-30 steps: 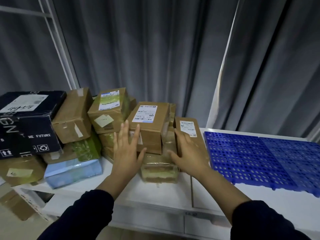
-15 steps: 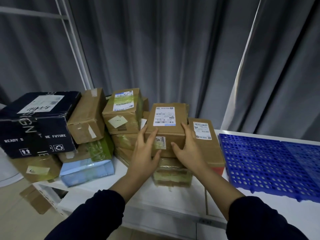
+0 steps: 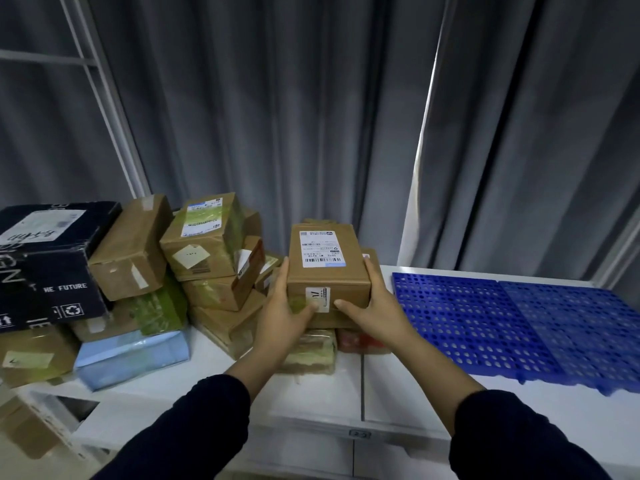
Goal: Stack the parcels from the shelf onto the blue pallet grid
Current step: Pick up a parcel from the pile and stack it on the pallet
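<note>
A brown cardboard parcel [image 3: 325,271] with a white shipping label on top is held between both hands, lifted just above the parcels beneath it. My left hand [image 3: 282,317] grips its left side, thumb across the front face. My right hand [image 3: 375,311] grips the right side, thumb on the front by a small sticker. The blue pallet grid [image 3: 519,323] lies flat on the white shelf top to the right, with nothing on it. More parcels [image 3: 204,247] are piled to the left.
A large black box [image 3: 48,265] sits at the far left above a light blue padded parcel [image 3: 131,358]. A wrapped parcel [image 3: 311,351] and a red-edged one [image 3: 360,341] lie under the held box. Grey curtains hang behind; a white rack post [image 3: 114,109] rises at left.
Both hands went from reaching at the pile to gripping the labelled parcel by its sides, and it has been raised and pulled slightly toward me and to the right.
</note>
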